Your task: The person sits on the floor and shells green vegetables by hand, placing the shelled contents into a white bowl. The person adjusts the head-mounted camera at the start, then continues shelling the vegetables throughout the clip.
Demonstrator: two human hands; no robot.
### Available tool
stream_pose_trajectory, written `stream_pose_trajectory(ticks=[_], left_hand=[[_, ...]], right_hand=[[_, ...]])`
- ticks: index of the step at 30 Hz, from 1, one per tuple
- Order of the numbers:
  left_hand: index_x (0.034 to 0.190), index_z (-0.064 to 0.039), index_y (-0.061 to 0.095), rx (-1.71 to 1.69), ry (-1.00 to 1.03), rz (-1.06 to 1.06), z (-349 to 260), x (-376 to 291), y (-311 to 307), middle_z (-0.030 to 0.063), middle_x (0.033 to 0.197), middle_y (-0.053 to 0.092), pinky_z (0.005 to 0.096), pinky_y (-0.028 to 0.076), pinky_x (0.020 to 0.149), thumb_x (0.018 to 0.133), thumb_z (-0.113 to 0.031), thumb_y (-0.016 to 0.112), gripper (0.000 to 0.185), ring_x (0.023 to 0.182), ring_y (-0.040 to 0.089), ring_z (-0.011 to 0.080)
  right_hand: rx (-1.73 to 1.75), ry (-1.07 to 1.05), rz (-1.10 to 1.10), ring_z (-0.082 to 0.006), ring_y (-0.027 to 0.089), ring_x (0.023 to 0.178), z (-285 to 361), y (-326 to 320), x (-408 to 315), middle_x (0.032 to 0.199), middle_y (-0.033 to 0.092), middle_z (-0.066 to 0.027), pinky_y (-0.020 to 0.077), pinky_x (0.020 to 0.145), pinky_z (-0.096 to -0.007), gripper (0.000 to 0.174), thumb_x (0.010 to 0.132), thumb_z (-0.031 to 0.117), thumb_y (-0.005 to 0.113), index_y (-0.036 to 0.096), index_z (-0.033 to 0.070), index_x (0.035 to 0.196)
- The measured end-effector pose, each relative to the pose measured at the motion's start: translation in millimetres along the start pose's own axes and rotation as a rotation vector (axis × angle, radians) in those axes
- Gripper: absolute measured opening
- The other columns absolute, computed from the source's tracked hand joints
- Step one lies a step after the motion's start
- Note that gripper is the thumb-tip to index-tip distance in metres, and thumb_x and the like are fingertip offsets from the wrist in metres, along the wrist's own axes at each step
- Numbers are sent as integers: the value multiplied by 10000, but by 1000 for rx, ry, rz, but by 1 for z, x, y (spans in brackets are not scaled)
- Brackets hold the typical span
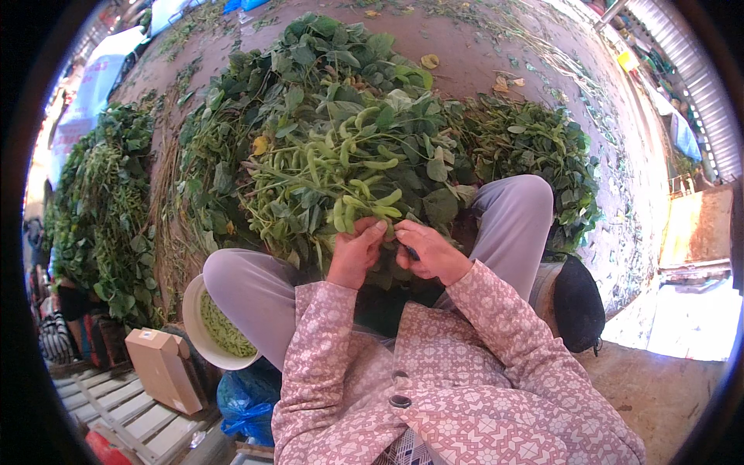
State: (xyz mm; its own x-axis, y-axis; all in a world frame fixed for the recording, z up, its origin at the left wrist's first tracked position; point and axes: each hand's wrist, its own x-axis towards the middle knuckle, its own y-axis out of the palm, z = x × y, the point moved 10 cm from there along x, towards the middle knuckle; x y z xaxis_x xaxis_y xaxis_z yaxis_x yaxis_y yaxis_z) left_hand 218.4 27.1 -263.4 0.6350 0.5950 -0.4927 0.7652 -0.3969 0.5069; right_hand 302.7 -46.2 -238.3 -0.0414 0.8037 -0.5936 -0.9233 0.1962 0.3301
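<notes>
Just above my lap, my left hand (359, 247) pinches a stem of green soybean pods (381, 206) between thumb and fingers. Close on its right, my right hand (427, 250) is closed around a small dark tool, mostly hidden in the fingers, with its fingertips at the same pods. Beyond both hands lies a large heap of leafy soybean plants (325, 75), with plump pods (317, 160) spread over its near side.
Left of my knee stands a white bucket (192, 314) holding green pods or beans (224, 331). Near it are a cardboard box (163, 369) and a blue plastic bag (247, 407). More plants lie at left (104, 215) and right (535, 151). A black item (575, 302) is beside my right leg.
</notes>
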Motion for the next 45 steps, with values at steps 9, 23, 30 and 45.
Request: stream_pose_trajectory(ticks=[9, 23, 30, 45], left_hand=[[909, -85, 596, 28, -52, 3, 6, -2, 6, -27, 731, 532, 184, 240, 407, 891, -164, 631, 89, 501, 388, 33], [914, -87, 576, -47, 54, -113, 0, -2, 2, -10, 729, 542, 207, 279, 393, 940, -227, 515, 155, 515, 447, 63], [853, -68, 585, -44, 112, -320, 9, 5, -21, 13, 714, 558, 262, 317, 389, 917, -226, 496, 192, 501, 469, 104], [909, -36, 557, -48, 11, -48, -5, 10, -1, 40, 762, 519, 213, 272, 395, 780, -33, 404, 200, 530, 436, 108]], right_hand=[[-18, -61, 0, -48, 323, 396, -3, 5, 8, 632, 484, -12, 213, 334, -205, 193, 1003, 287, 435, 526, 132, 1072], [-303, -361, -133, -93, 472, 496, 20, -1, 9, 635, 525, -33, 380, 460, -260, 223, 979, 291, 514, 518, 68, 978], [-765, -548, -345, -341, 611, 652, 30, 11, 1, 740, 601, -204, 472, 602, -383, 279, 927, 259, 598, 522, 20, 1049], [-455, -433, -196, -162, 614, 649, 35, -7, 15, 754, 635, -93, 494, 647, -313, 254, 922, 247, 590, 604, -6, 934]])
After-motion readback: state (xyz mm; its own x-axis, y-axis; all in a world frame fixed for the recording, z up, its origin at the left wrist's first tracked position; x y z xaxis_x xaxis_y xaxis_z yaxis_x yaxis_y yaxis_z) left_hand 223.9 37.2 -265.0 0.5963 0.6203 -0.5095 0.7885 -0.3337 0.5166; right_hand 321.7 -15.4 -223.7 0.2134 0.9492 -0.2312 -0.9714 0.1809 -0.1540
